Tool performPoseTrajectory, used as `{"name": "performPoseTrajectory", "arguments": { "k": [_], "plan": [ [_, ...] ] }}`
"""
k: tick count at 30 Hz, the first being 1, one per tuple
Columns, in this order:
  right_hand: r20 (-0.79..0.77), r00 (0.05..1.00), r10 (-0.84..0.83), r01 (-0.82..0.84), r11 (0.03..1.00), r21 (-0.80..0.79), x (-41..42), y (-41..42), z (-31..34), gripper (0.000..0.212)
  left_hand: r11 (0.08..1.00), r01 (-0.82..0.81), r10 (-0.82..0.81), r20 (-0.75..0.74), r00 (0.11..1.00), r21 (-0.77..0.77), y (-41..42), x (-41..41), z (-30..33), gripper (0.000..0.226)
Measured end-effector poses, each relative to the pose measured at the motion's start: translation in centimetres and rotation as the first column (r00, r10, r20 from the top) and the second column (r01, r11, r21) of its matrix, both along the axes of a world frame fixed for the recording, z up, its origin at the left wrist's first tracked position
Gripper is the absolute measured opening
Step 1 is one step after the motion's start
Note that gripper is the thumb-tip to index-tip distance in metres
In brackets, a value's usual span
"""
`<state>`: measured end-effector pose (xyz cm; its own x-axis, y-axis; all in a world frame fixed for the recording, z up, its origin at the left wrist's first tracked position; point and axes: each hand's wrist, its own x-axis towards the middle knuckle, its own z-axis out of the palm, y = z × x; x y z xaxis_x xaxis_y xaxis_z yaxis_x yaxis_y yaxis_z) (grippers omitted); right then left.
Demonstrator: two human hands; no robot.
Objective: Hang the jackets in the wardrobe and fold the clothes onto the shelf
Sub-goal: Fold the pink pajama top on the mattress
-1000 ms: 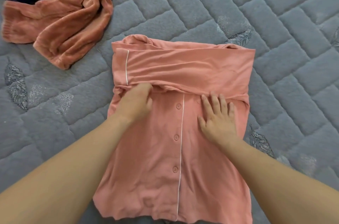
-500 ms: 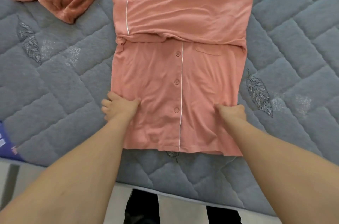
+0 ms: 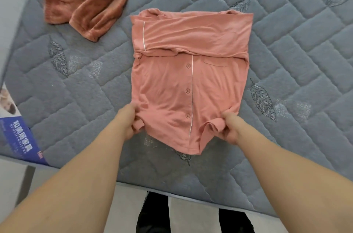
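Pink shirt (image 3: pixel 183 87) lies buttons-up on the grey mattress (image 3: pixel 286 51), sleeves folded across its top. Left hand (image 3: pixel 128 120) pinches the hem's left corner, right hand (image 3: pixel 229 127) pinches the right corner, both lifted slightly. Brown garment (image 3: pixel 89 1) sits crumpled far left, well apart

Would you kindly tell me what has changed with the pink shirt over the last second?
Both hands left the fold line and came down to the hem: the left hand and right hand now grip the bottom corners of the salmon-pink buttoned pyjama shirt, lifting them off the grey quilted mattress. The folded-over sleeves on top stayed put.
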<state>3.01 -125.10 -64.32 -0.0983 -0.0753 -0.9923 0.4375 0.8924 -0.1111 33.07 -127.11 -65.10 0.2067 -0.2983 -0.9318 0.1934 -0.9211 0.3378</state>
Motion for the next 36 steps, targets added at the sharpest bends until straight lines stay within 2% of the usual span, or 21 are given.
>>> {"name": "performPoseTrajectory", "arguments": {
  "k": [2, 4, 7, 8, 10, 12, 15, 19, 21, 23, 24, 25, 26, 27, 28, 30, 32, 33, 34, 35, 36],
  "plan": [
    [-0.016, 0.977, -0.215, 0.212, 0.973, -0.091, -0.5, -2.8, 0.8, 0.014, 0.99, -0.134, 0.131, -0.084, 0.988, -0.032, -2.5, 0.2, 1.8, 0.028],
    [0.012, 0.917, -0.398, 0.394, 0.903, -0.174, -1.4, -5.3, 1.4, 0.024, 0.987, -0.158, 0.155, -0.093, 0.984, -0.022, -4.7, 0.3, 3.3, 0.019],
    [0.067, 0.806, -0.588, 0.585, 0.776, -0.237, -2.9, -8.7, 2.0, 0.032, 0.998, -0.069, 0.069, 0.016, 0.997, -0.014, -7.3, 0.3, 4.4, 0.014],
    [0.062, 0.775, -0.629, 0.622, 0.743, -0.246, -3.2, -9.7, 2.1, 0.032, 0.996, -0.087, 0.088, 0.069, 0.994, -0.025, -8.2, 0.5, 4.3, 0.014],
    [0.058, 0.731, -0.68, 0.667, 0.696, -0.266, -3.4, -11.8, 2.2, 0.035, 0.978, -0.199, 0.204, 0.119, 0.972, -0.056, -10.3, 1.2, 3.7, 0.017],
    [0.066, 0.715, -0.696, 0.679, 0.67, -0.299, -3.2, -14.1, 2.6, 0.037, 0.955, -0.284, 0.291, 0.093, 0.952, -0.083, -12.5, 1.6, 3.1, 0.023],
    [0.087, 0.698, -0.71, 0.689, 0.634, -0.353, -3.2, -18.0, 3.1, 0.036, 0.937, -0.315, 0.323, 0.027, 0.946, -0.153, -16.9, 1.5, 2.7, 0.03],
    [0.075, 0.666, -0.742, 0.682, 0.565, -0.465, -4.9, -24.5, 4.3, 0.036, 0.886, -0.396, 0.406, -0.01, 0.914, -0.242, -24.1, 1.6, 3.2, 0.026],
    [-0.003, 0.699, -0.715, 0.61, 0.598, -0.519, -6.0, -27.4, 3.9, 0.035, 0.891, -0.322, 0.331, -0.028, 0.943, -0.32, -27.0, 1.2, 2.9, 0.02],
    [-0.074, 0.772, -0.631, 0.517, 0.691, -0.506, -6.5, -29.6, 3.1, 0.031, 0.935, -0.123, 0.151, 0.057, 0.987, -0.332, -28.9, 0.5, 1.7, 0.015],
    [-0.137, 0.82, -0.556, 0.43, 0.755, -0.495, -6.3, -30.5, 2.1, 0.03, 0.95, 0.017, 0.039, 0.172, 0.984, -0.311, -29.4, 0.1, 0.6, 0.024],
    [-0.251, 0.867, -0.43, 0.277, 0.835, -0.476, -6.1, -31.0, 0.7, 0.029, 0.95, 0.175, -0.082, 0.333, 0.939, -0.26, -29.6, 0.1, -0.8, 0.04],
    [-0.341, 0.862, -0.375, 0.216, 0.88, -0.423, -5.5, -30.9, -0.7, 0.032, 0.932, 0.32, -0.203, 0.487, 0.849, -0.169, -29.5, 0.1, -2.2, 0.054],
    [-0.543, 0.8, -0.253, 0.083, 0.945, -0.317, -5.0, -30.7, -2.7, 0.043, 0.909, 0.413, -0.302, 0.585, 0.753, -0.062, -29.2, 0.0, -3.4, 0.065],
    [-0.677, 0.717, -0.17, 0.029, 0.976, -0.214, -4.4, -30.6, -4.3, 0.055, 0.891, 0.453, -0.366, 0.631, 0.684, 0.025, -28.7, -0.2, -4.4, 0.073],
    [-0.767, 0.64, 0.04, -0.129, 0.99, -0.056, -3.4, -29.3, -5.9, 0.07, 0.892, 0.447, -0.366, 0.682, 0.633, 0.063, -28.2, -0.3, -5.8, 0.075],
    [-0.91, 0.345, 0.23, -0.412, 0.908, 0.073, -2.7, -28.6, -6.9, 0.077, 0.896, 0.443, -0.268, 0.769, 0.58, -0.022, -28.3, -0.2, -6.6, 0.063],
    [-0.953, 0.176, 0.246, -0.557, 0.823, 0.11, -2.7, -28.7, -7.4, 0.079, 0.886, 0.458, -0.219, 0.808, 0.547, -0.069, -28.8, -0.2, -6.8, 0.059],
    [-0.97, 0.017, 0.244, -0.708, 0.687, 0.161, -2.8, -29.0, -7.5, 0.077, 0.868, 0.485, -0.185, 0.833, 0.521, -0.11, -29.3, -0.1, -6.6, 0.055],
    [-0.966, -0.097, 0.242, -0.84, 0.501, 0.21, -2.8, -29.6, -7.6, 0.071, 0.846, 0.514, -0.173, 0.839, 0.516, -0.142, -29.9, -0.1, -6.5, 0.053],
    [-0.955, -0.169, 0.246, -0.927, 0.291, 0.239, -2.7, -30.3, -7.6, 0.064, 0.828, 0.536, -0.177, 0.829, 0.531, -0.166, -30.7, 0.0, -6.4, 0.052]
  ]
}}
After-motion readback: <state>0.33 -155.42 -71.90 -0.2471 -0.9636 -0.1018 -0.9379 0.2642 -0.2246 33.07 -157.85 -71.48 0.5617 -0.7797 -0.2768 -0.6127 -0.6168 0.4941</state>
